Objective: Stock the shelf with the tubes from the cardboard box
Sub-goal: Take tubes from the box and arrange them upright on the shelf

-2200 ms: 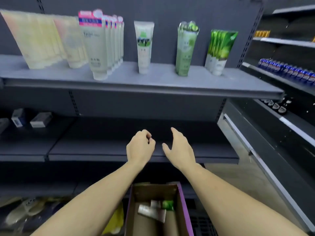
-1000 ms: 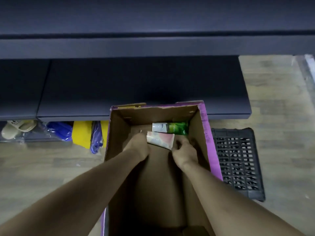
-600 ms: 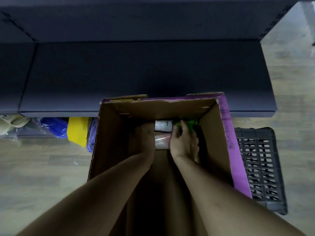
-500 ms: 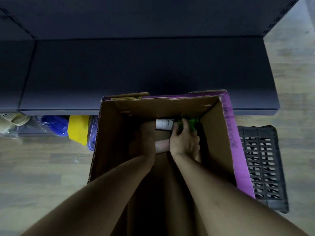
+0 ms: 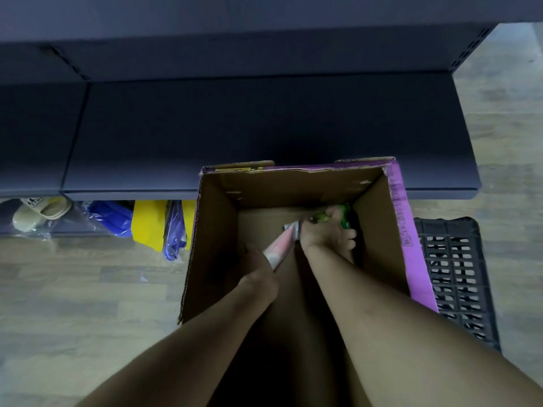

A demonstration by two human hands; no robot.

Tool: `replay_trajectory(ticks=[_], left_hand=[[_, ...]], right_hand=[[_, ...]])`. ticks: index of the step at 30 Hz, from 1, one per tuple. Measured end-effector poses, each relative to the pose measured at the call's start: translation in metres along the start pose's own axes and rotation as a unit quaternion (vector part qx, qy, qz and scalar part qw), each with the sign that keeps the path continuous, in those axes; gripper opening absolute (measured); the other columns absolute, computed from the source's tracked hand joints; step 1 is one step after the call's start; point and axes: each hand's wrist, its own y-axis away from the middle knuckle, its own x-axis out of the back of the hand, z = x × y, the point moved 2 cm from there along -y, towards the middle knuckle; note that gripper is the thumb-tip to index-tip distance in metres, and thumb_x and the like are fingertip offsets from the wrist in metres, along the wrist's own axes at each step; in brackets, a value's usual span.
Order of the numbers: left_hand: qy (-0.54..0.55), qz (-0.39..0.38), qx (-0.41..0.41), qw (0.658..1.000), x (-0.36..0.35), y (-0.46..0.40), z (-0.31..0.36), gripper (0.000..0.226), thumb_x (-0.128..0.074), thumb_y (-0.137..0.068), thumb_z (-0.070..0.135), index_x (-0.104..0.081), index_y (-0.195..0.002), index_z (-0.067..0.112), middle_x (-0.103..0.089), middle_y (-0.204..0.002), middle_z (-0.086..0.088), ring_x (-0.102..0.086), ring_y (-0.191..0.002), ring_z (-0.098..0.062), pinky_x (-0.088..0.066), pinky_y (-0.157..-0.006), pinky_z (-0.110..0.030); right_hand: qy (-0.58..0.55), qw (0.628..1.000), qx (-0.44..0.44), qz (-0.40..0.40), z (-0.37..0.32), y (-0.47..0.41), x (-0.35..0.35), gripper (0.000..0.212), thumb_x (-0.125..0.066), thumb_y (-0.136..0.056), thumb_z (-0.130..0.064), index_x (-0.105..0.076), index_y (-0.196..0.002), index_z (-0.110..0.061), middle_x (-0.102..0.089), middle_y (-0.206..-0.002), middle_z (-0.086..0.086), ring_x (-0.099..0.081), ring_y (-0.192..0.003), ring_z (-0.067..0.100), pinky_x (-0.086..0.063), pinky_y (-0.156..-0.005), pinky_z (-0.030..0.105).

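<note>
Two hands deep in the brown cardboard box (image 5: 217, 245) I watch, left hand (image 5: 260, 276) wrapped round a soft pink tube (image 5: 279, 249), right hand (image 5: 327, 233) curled on a shiny green tube (image 5: 343, 214), dark flat shelf (image 5: 235, 127) behind

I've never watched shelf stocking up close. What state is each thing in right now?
Box: open, on the floor.
Pink tube: gripped, tilted up.
Green tube: gripped, low in the box.
Left hand: grips the pink tube.
Right hand: grips the green tube.
Crate: beside the box.
</note>
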Motion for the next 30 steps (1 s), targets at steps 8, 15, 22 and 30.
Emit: replay_trajectory(ticks=[8,15,22,30], left_hand=[[-0.030,-0.148,0.019,0.988,-0.010,0.043,-0.021,0.092,-0.061,-0.091,0.030,0.000,-0.155,0.003,-0.035,-0.150,-0.019,-0.043,-0.133,-0.034,-0.043,-0.106,-0.038],[0.100,-0.160,0.027,0.982,-0.003,0.052,-0.037,0.104,-0.070,-0.088,0.013,0.009,-0.155,0.021,-0.037,-0.147,-0.017,-0.051,-0.105,-0.024,-0.050,-0.066,-0.024],[0.094,-0.069,-0.047,0.992,0.015,0.066,-0.049,0.056,-0.079,-0.071,0.033,-0.065,-0.116,0.003,-0.062,-0.120,-0.017,-0.067,-0.097,-0.025,-0.046,-0.066,-0.022],[0.135,0.009,-0.135,0.981,0.061,0.140,-0.038,0.046,-0.075,-0.065,0.049,-0.069,-0.093,0.012,-0.070,-0.092,-0.005,-0.068,-0.086,-0.024,-0.052,-0.070,-0.029]], right_hand=[[-0.004,0.997,0.077,-0.020,0.022,0.007,0.002,0.049,-0.063,-0.085,-0.030,-0.053,-0.131,-0.039,-0.037,-0.138,0.010,-0.046,-0.121,0.031,-0.040,-0.091,0.035],[0.146,0.960,0.233,-0.048,0.059,0.038,-0.005,0.031,-0.052,-0.095,-0.026,-0.060,-0.124,-0.018,-0.034,-0.148,0.009,-0.041,-0.130,0.031,-0.041,-0.102,0.036],[0.028,0.988,0.123,-0.092,0.086,0.067,0.023,0.056,-0.080,-0.070,-0.020,-0.049,-0.115,-0.010,-0.064,-0.111,0.011,-0.066,-0.100,0.030,-0.050,-0.076,0.028],[-0.048,0.981,0.142,-0.121,0.073,0.123,0.097,0.033,-0.076,-0.069,-0.026,-0.068,-0.100,-0.018,-0.072,-0.093,0.005,-0.068,-0.084,0.024,-0.049,-0.068,0.025]])
